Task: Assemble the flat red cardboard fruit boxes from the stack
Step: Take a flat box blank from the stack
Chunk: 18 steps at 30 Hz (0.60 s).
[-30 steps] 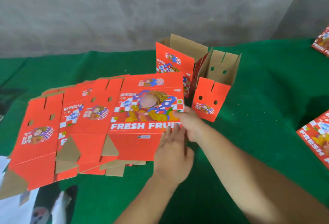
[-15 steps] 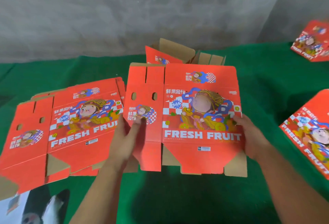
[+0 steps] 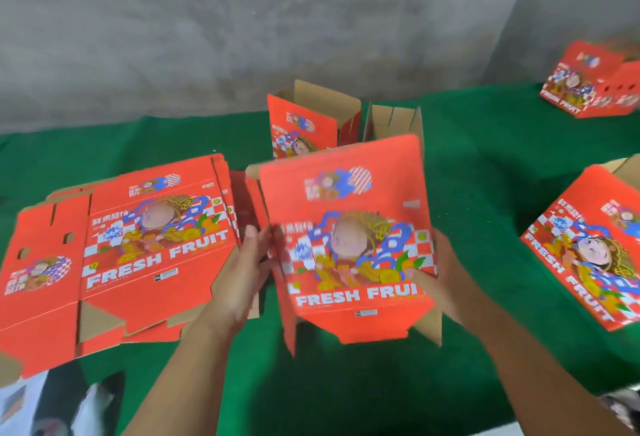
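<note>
I hold one red "FRESH FRUIT" box blank (image 3: 353, 238) lifted off the green table, its printed front facing me and its left side panel folded back. My left hand (image 3: 242, 269) holds its left edge, fingers straight along the fold. My right hand (image 3: 433, 276) grips the right edge, thumb on the printed face. The stack of flat red blanks (image 3: 138, 252) lies to the left of my left hand.
A partly opened box (image 3: 304, 124) stands upright behind the held one. Another assembled box (image 3: 588, 248) lies at the right, and one more (image 3: 588, 82) at the far right back. The green cloth table (image 3: 485, 165) meets a grey wall behind.
I have lifted the top blank off the stack and brought it right, toward me. Its left side panel has folded back, and the blank now stands tilted up between my hands.
</note>
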Available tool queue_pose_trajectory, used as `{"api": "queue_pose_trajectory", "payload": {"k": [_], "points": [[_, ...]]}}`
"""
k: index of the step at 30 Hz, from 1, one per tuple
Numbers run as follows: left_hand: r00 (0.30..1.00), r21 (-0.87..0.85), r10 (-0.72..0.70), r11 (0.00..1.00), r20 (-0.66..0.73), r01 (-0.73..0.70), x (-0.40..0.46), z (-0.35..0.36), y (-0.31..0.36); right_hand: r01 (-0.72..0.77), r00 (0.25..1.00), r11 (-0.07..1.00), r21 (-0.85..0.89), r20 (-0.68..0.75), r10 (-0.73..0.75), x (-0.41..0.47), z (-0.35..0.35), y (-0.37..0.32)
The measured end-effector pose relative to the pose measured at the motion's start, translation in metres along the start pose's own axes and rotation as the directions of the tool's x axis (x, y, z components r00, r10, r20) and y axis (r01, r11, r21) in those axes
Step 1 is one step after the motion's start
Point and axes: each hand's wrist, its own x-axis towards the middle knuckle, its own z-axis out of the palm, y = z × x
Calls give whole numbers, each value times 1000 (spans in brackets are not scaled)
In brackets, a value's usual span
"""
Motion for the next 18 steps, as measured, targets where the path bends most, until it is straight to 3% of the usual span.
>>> {"api": "queue_pose_trajectory", "payload": {"k": [3, 5, 7, 8, 11, 13, 15, 18], "points": [[999, -12, 6, 1000, -32, -6, 3, 23, -4, -45, 997, 999, -28, -70, 43, -2, 12, 8], [994, 126, 79, 990, -74, -69, 3, 30, -15, -42, 996, 998, -46, -79, 38, 0, 19, 7], [973, 279, 172, 952, -154, -124, 2, 31, -28, -52, 982, 998, -20, -185, 47, 3, 20, 6], [958, 274, 174, 956, -229, -108, 1, 28, -33, -63, 965, 998, 14, -256, 64, 3, 17, 6], [948, 183, -20, 980, -318, 82, -4, 17, -50, -148, 908, 943, 299, -337, 249, 9, -1, 6], [955, 269, -93, 948, -282, 172, -7, 12, -61, -214, 867, 871, 441, -324, 377, 16, -15, 5], [970, 324, -123, 927, -211, 188, -10, 13, -67, -278, 841, 847, 453, -312, 443, 21, -29, 3], [951, 244, -240, 927, -193, 284, -12, 19, -67, -431, 785, 808, 401, -275, 555, 26, -51, -1]]}}
